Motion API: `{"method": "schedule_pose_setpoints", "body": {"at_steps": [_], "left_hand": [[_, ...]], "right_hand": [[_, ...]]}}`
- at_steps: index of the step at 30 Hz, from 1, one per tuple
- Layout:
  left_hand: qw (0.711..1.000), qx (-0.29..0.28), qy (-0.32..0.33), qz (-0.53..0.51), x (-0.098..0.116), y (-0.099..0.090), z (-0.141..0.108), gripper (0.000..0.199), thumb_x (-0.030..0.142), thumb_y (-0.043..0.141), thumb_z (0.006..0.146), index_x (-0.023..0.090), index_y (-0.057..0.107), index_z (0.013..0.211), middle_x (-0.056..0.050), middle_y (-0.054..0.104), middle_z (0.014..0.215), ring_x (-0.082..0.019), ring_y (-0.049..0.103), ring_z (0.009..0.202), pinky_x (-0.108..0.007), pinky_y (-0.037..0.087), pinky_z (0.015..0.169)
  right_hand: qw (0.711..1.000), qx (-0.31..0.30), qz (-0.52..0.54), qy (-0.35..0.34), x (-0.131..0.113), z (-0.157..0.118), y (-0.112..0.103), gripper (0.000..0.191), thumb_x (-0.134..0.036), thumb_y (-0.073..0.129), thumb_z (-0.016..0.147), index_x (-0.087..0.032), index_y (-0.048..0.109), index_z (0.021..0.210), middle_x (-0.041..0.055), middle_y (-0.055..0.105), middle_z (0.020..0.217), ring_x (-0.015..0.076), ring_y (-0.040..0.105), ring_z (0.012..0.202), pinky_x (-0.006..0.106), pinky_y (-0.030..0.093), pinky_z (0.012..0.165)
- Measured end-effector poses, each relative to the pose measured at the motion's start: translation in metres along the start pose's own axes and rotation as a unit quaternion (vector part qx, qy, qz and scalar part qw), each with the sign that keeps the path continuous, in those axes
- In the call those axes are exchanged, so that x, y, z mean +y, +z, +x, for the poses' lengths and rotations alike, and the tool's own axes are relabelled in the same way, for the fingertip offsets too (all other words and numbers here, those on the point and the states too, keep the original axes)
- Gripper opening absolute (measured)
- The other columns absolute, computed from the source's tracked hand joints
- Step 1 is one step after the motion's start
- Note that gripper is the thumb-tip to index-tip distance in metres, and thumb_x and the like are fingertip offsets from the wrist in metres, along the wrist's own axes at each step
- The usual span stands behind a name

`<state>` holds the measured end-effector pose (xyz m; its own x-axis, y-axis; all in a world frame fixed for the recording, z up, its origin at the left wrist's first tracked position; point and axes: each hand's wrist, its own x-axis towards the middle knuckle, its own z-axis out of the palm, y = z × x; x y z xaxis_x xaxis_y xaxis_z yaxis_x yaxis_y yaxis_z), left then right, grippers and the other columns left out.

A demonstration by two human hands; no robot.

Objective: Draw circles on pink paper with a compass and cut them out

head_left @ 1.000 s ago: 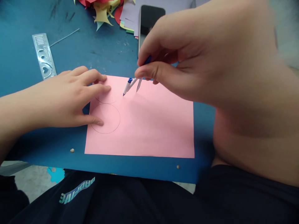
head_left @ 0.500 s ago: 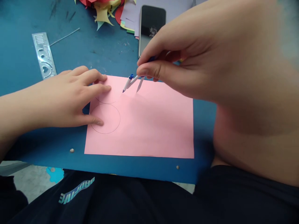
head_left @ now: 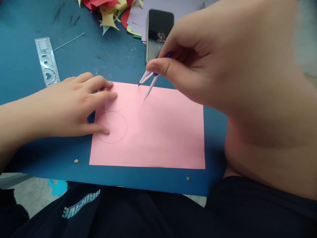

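Observation:
A sheet of pink paper [head_left: 158, 135] lies flat near the table's front edge. Its left part bears a drawn circle [head_left: 127, 127] and, above that, a curved line partly hidden by fingers. My left hand [head_left: 86, 99] rests on the sheet's left side, fingers spread, thumb over the circle. Between thumb and fingers of my right hand [head_left: 178, 62] is the top of a white and blue drawing compass [head_left: 150, 87]. Its legs point down at the upper middle of the paper, one tip near the top edge, the other lower and to the right.
On the blue table [head_left: 119, 56] a clear plastic ruler [head_left: 47, 62] lies at the left beside a thin rod [head_left: 69, 42]. A phone [head_left: 159, 33] lies behind the paper, near stacked coloured sheets [head_left: 135, 19] and paper scraps [head_left: 109, 18].
The compass has turned in my right hand: its pencil-side leg has swung up and right towards the paper's top edge, while the other tip stays about in place. My left hand holds still.

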<state>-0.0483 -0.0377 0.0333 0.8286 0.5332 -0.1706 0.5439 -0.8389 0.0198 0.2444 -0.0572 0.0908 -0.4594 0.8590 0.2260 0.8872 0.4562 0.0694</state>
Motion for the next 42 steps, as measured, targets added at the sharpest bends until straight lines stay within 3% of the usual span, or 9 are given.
{"method": "schedule_pose_setpoints", "body": {"at_steps": [6,14,20,24,30,35,39,42], "left_hand": [[1.0,-0.008,-0.015,-0.023,0.001,-0.001,0.001,0.088,0.083,0.047,0.091,0.025,0.052,0.155,-0.01,0.052,0.158,-0.042,0.058,0.139,-0.065,0.053,0.118],[1.0,-0.006,0.0,0.019,-0.001,0.0,-0.001,0.086,0.082,0.039,0.095,0.023,0.051,0.156,-0.012,0.054,0.156,-0.039,0.061,0.133,-0.061,0.058,0.112],[1.0,-0.006,0.005,0.018,0.0,-0.002,-0.001,0.087,0.081,0.038,0.096,0.02,0.053,0.156,-0.014,0.055,0.155,-0.04,0.06,0.13,-0.063,0.059,0.108],[1.0,-0.011,0.002,0.012,0.003,-0.006,0.001,0.08,0.072,0.046,0.097,0.019,0.054,0.156,-0.018,0.057,0.156,-0.042,0.06,0.13,-0.064,0.058,0.11],[1.0,-0.017,-0.013,-0.013,0.001,-0.006,0.002,0.084,0.075,0.048,0.094,0.02,0.053,0.157,-0.016,0.055,0.158,-0.045,0.059,0.135,-0.066,0.056,0.112],[1.0,-0.015,-0.004,-0.011,0.0,-0.007,0.002,0.082,0.074,0.047,0.096,0.019,0.053,0.157,-0.018,0.055,0.157,-0.045,0.059,0.133,-0.067,0.057,0.11],[1.0,0.001,0.004,0.004,0.0,-0.007,0.001,0.082,0.074,0.049,0.097,0.018,0.053,0.156,-0.018,0.056,0.156,-0.043,0.06,0.13,-0.066,0.058,0.11],[1.0,0.001,-0.001,-0.002,0.001,-0.006,0.001,0.078,0.073,0.052,0.095,0.024,0.054,0.155,-0.015,0.058,0.155,-0.041,0.059,0.13,-0.063,0.057,0.112]], "right_hand": [[1.0,0.01,-0.005,-0.001,0.001,-0.001,0.0,0.043,-0.053,0.059,0.105,-0.016,0.078,0.094,-0.0028,0.055,0.072,0.0158,0.046,0.07,0.042,0.029,0.073],[0.998,0.05,0.022,-0.034,0.007,-0.002,0.004,0.041,-0.051,0.062,0.105,-0.017,0.072,0.085,-0.0036,0.049,0.067,0.0137,0.039,0.065,0.037,0.028,0.069],[0.999,0.03,0.005,-0.028,0.007,-0.004,0.001,0.043,-0.054,0.06,0.105,-0.02,0.062,0.078,-0.0043,0.044,0.064,0.0136,0.037,0.063,0.037,0.028,0.068],[0.999,-0.004,-0.035,-0.007,0.0,-0.004,-0.006,0.046,-0.053,0.062,0.102,-0.022,0.051,0.071,-0.0022,0.043,0.064,0.0164,0.041,0.064,0.039,0.027,0.068],[0.997,-0.045,-0.057,0.024,-0.008,-0.006,-0.015,0.054,-0.058,0.063,0.098,-0.024,0.035,0.068,-0.0027,0.035,0.062,0.0193,0.052,0.066,0.039,0.024,0.067],[0.996,-0.055,-0.063,-0.011,-0.014,-0.01,-0.02,0.061,-0.056,0.065,0.101,-0.023,0.029,0.064,-0.0024,0.027,0.06,0.0225,0.06,0.071,0.038,0.025,0.065],[0.993,-0.053,-0.101,-0.025,-0.019,-0.009,-0.018,0.062,-0.062,0.055,0.107,-0.023,0.038,0.062,-0.0021,0.027,0.058,0.0188,0.051,0.061,0.037,0.022,0.061],[0.996,-0.024,-0.078,-0.036,-0.019,-0.008,-0.013,0.067,-0.064,0.049,0.109,-0.022,0.034,0.059,-0.0032,0.021,0.056,0.0131,0.037,0.054,0.037,0.021,0.06]]}}
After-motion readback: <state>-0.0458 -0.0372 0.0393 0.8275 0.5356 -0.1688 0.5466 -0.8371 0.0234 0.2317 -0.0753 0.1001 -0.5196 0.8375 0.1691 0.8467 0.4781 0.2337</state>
